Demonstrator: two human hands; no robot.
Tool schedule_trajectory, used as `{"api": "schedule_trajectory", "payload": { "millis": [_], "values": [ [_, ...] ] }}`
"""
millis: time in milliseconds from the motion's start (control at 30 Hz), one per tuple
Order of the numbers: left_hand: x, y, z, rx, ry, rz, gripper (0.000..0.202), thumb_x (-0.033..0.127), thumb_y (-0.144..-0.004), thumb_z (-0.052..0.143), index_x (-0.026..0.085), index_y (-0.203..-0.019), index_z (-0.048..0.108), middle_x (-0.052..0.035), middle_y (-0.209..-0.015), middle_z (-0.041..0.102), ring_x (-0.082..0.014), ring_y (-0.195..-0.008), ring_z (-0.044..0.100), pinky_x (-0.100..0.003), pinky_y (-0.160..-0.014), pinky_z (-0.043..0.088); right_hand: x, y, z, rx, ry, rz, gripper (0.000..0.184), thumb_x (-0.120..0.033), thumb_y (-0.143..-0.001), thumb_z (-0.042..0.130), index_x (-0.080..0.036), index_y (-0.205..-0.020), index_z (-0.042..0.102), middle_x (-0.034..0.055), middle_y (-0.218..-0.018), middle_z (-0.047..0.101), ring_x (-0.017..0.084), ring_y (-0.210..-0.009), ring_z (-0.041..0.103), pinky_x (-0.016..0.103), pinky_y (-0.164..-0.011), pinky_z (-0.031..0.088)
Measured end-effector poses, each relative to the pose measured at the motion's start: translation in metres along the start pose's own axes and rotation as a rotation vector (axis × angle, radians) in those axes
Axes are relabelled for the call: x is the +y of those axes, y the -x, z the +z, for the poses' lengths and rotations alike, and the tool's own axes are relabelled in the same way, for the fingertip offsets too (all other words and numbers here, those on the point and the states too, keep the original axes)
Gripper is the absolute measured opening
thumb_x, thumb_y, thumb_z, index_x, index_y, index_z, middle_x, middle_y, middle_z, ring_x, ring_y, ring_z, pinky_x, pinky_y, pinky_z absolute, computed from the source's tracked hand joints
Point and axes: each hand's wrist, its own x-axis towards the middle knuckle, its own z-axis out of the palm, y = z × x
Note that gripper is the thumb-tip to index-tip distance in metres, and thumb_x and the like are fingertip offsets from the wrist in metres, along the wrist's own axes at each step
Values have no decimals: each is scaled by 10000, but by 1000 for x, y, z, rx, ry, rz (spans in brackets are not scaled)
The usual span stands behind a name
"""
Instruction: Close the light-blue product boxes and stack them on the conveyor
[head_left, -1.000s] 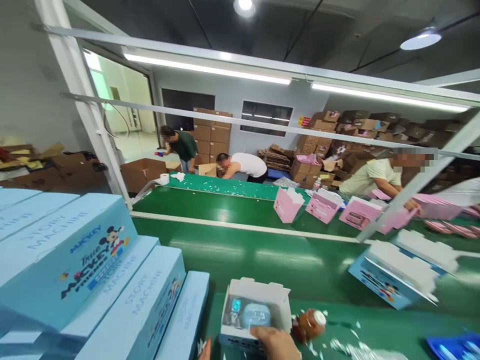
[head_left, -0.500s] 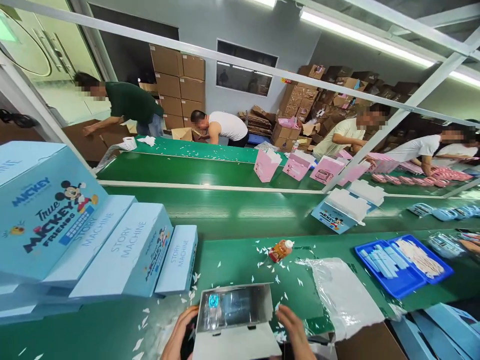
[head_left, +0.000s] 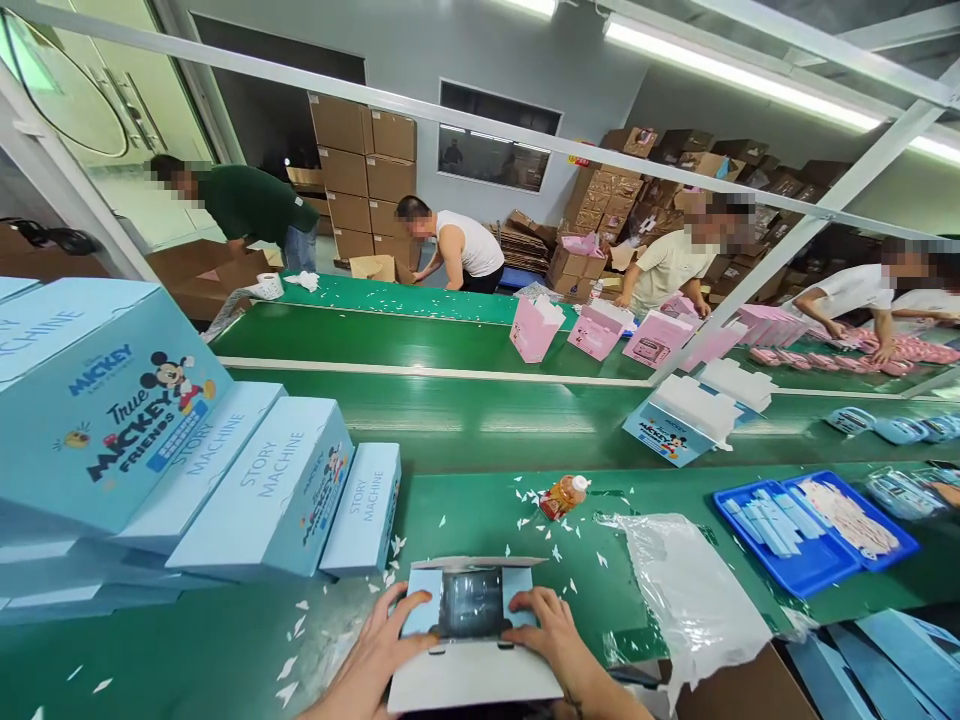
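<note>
A small light-blue carton [head_left: 471, 655] stands on the green table right in front of me, its white lid flap hanging toward me. Both side flaps are folded in over the dark opening. My left hand [head_left: 382, 640] lies on the left flap with fingers stretched flat. My right hand [head_left: 547, 635] presses the right flap the same way. A stack of closed light-blue Mickey "Story Machine" boxes [head_left: 277, 490] sits to my left.
A small orange bottle [head_left: 564, 495] lies beyond the carton, a clear plastic sheet [head_left: 686, 590] to the right, then a blue tray [head_left: 814, 530] of parts. Paper scraps litter the table. Across the green conveyor [head_left: 465, 420] several people handle pink boxes [head_left: 534, 328]; cardboard cartons pile behind.
The view dropped from the room to the table. The carton came close to me, and my hands moved from its sides onto the side flaps, folding them inward over the opening.
</note>
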Motion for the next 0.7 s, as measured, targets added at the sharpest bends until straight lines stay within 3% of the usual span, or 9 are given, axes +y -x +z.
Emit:
{"api": "schedule_trajectory", "payload": {
  "millis": [100,233,300,433,533,700],
  "values": [
    [0,-7,1,-40,57,-30,394,214,-789,595,370,-1151,617,-15,-1473,346,-351,-1426,143,-554,-1123,318,2,-4,-5,-43,-23,-15,255,-422,-858,559,-394,-1083,675,50,-1196,534,270,-1124,469,449,-911,427],
    [0,-9,-5,-74,120,-20,370,279,-784,649,355,-1145,637,-38,-1460,379,-355,-1415,176,-555,-1118,311,-10,2,-19,-18,-93,-38,416,-582,-792,601,-391,-1160,636,50,-1246,520,286,-1149,458,461,-926,423],
    [2,-8,-8,-68,132,-33,292,302,-824,613,359,-1105,665,-29,-1455,398,-344,-1423,182,-551,-1118,312,-20,4,-24,25,-117,-35,417,-629,-758,618,-402,-1106,660,33,-1254,534,288,-1144,469,468,-934,418],
    [7,-3,-9,-30,113,-52,368,169,-764,576,394,-1030,698,26,-1448,422,-324,-1434,205,-525,-1095,362,-33,5,-21,103,-126,-12,274,-620,-751,644,-407,-904,721,-10,-1193,602,269,-1078,522,455,-934,417],
    [13,-3,-14,1,97,-45,444,122,-711,568,391,-1037,703,27,-1442,446,-328,-1423,256,-510,-1081,390,-35,5,-18,93,-130,0,253,-603,-746,662,-398,-878,729,-13,-1201,608,272,-1090,518,474,-979,390],
    [16,-14,-34,-176,85,-104,469,106,-777,518,425,-1089,662,87,-1520,332,-307,-1455,183,-505,-1068,413,-31,1,-32,25,-237,5,356,-592,-751,647,-311,-955,723,38,-1294,547,272,-1139,492,464,-982,408]
  ]
}}
